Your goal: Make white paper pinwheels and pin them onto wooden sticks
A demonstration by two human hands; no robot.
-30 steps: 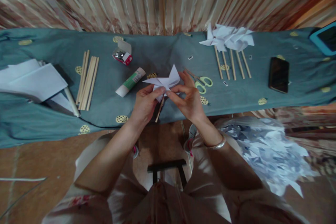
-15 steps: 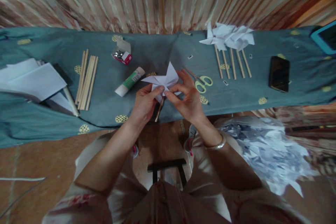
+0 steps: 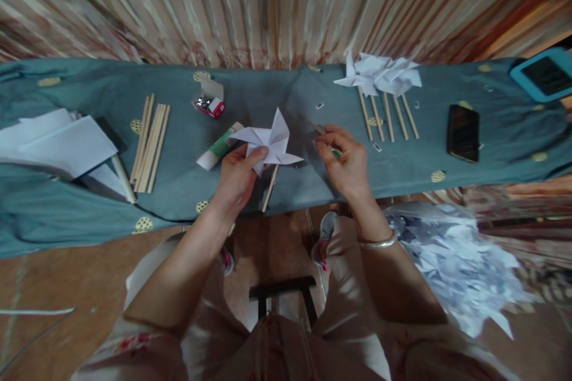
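My left hand (image 3: 239, 175) pinches a white paper pinwheel (image 3: 274, 141) near its centre, with the thumb on top. Below the pinwheel a thin wooden stick (image 3: 270, 189) points toward the table's near edge; whether it is joined to the paper is hidden. To the right, my right hand (image 3: 343, 161) is closed around the green-handled scissors (image 3: 318, 127), whose blades point up and left. Its fingers cover most of the handles. A green and white glue stick (image 3: 220, 146) lies just left of the pinwheel, partly behind it.
Bare wooden sticks (image 3: 152, 147) and white paper sheets (image 3: 67, 143) lie left. An open red and white box (image 3: 209, 97) holds small metal pieces. Finished pinwheels (image 3: 379, 74), a phone (image 3: 463, 133) and a blue-framed device (image 3: 547, 74) are right. A bag of folded paper (image 3: 460, 262) stands below.
My right hand has let go of the pinwheel, moved right and closed on the scissors. My left hand still holds the pinwheel, now slightly further left. The whole view has shifted a little.
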